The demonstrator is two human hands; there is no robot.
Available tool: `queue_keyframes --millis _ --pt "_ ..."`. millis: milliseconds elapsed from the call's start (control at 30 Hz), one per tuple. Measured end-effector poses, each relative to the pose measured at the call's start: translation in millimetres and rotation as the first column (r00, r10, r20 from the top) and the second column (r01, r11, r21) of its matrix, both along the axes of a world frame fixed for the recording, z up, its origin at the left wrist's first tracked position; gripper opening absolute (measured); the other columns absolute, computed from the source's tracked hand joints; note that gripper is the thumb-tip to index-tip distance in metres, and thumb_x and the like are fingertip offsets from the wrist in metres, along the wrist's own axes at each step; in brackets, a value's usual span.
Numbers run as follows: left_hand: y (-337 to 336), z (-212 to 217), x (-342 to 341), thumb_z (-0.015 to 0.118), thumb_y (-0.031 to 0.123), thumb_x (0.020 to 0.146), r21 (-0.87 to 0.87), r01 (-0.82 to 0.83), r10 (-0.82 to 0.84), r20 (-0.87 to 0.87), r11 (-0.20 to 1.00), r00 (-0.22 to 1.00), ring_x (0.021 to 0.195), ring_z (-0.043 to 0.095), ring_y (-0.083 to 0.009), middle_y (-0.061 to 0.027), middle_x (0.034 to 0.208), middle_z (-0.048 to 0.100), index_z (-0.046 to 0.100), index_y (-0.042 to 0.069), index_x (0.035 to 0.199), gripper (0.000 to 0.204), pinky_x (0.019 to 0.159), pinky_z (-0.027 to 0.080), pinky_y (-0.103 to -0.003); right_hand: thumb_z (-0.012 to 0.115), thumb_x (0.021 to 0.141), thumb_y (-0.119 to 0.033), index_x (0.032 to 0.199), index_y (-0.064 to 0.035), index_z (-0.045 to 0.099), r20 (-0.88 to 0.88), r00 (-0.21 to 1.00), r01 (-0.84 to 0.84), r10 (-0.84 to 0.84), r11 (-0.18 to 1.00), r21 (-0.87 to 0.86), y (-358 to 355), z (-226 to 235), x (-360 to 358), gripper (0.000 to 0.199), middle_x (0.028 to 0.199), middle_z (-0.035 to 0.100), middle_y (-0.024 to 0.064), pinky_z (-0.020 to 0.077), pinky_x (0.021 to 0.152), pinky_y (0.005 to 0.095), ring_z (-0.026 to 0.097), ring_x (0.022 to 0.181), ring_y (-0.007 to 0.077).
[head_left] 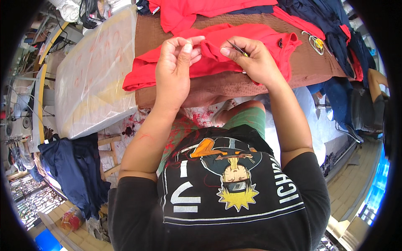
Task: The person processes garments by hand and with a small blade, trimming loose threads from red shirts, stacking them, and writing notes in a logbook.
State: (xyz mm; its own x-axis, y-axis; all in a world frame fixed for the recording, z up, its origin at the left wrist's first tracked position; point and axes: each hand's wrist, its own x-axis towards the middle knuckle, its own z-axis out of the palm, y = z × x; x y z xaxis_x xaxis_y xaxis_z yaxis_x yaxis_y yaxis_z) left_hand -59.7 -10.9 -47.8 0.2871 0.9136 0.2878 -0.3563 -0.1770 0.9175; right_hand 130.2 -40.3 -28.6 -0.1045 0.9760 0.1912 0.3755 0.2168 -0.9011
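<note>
A red garment [255, 37] lies bunched across a brown textured cloth in front of me, with a dark round piece near its right end. Above its left part is my left hand [176, 62], palm partly turned up and thumb pressed to the curled fingers. What they pinch, perhaps a thread or a bit of red cloth, is too small to make out. My right hand [255, 58] is closed around small thread snips [237, 47] with dark blades and a touch of yellow. Its thumb and forefinger meet beside a raised fold of the garment.
The brown cloth [184, 94] covers the work surface. Left of it stands a large plastic-wrapped block [96, 71]. More red and navy garments [322, 25] are heaped at the far side. A white loop with a yellow piece [317, 43] lies at right. Dark blue cloth [75, 171] hangs at lower left.
</note>
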Motion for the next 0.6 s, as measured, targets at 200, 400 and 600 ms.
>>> queue_keyframes --millis 200,400,600 --pt "0.8 -7.1 16.8 0.054 0.012 0.094 -0.080 0.142 -0.137 0.063 0.987 0.989 0.096 0.060 -0.0196 -0.0169 0.105 0.059 0.038 0.003 0.107 0.022 0.086 0.050 -0.031 0.060 0.091 -0.015 0.092 0.0009 0.061 -0.122 0.992 0.045 -0.038 0.997 0.057 0.6 -1.9 0.0 0.016 0.073 0.056 -0.0014 0.0411 0.066 0.0231 0.045 0.071 0.0044" --pt "-1.5 -15.0 24.7 0.057 -0.006 0.081 0.061 0.002 0.007 -0.140 0.998 0.990 0.098 0.058 -0.0173 -0.0146 0.105 0.056 0.039 0.001 0.111 0.035 0.084 0.047 -0.029 0.060 0.091 -0.017 0.092 0.0005 0.061 0.047 0.992 0.098 -0.113 0.967 0.237 3.4 4.4 0.0 0.018 0.074 0.058 0.0008 0.0438 0.070 0.0256 0.049 0.073 0.0080" --pt "-2.6 -0.5 0.9 0.052 -0.008 0.084 -0.220 0.347 -0.338 0.078 0.912 0.938 0.101 0.058 -0.0141 -0.0112 0.112 0.060 0.044 0.002 0.125 0.043 0.089 0.047 -0.029 0.062 0.090 -0.019 0.093 -0.0002 0.062 -0.036 0.993 0.121 -0.117 0.976 0.183 19.0 -10.9 8.6 0.019 0.073 0.060 0.0035 0.0448 0.073 0.0259 0.051 0.074 0.0092"
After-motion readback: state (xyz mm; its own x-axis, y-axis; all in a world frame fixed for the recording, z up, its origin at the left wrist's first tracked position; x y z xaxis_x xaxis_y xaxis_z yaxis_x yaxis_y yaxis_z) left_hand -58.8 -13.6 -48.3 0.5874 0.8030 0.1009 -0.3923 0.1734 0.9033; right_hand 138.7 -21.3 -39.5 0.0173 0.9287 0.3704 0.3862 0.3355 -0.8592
